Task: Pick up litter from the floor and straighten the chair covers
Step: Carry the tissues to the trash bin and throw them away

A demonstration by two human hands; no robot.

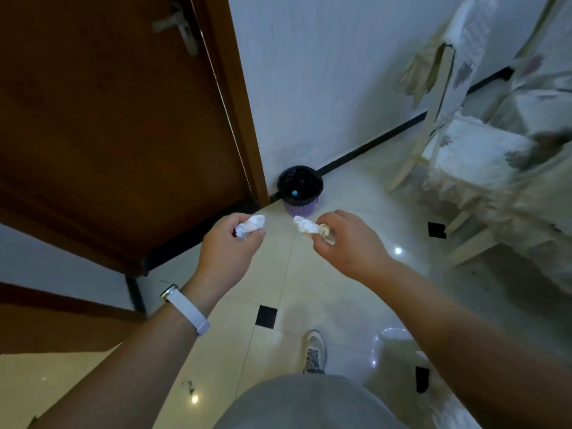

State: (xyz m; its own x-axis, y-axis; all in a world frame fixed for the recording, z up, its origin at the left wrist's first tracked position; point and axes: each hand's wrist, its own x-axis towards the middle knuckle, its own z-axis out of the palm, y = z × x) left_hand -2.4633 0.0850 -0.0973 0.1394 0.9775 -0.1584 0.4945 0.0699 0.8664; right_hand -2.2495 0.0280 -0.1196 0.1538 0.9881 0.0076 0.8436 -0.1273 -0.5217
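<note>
White wad (250, 226) in left grip (230, 243); tissue (305, 226), right grip (348, 246)

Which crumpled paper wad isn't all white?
The crumpled paper wad in the right hand: tan-brown at one end. Left hand holds an all-white wad.

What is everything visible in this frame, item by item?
purple woven plastic waste bin: one, purple, black liner, corner beside door
blue cap: one, blue, inside bin
brown wooden door: one, brown, left
cloth-covered chairs: at least two, pale floral, right
crumpled white paper wads: two, white, held before bin
cream tiled floor: one, cream, black diamond insets
grey-white shoe: one, grey-white, bottom centre
white wrist strap: one, white, left wrist
left hand: one, grips left wad
right hand: one, grips right wad
</note>
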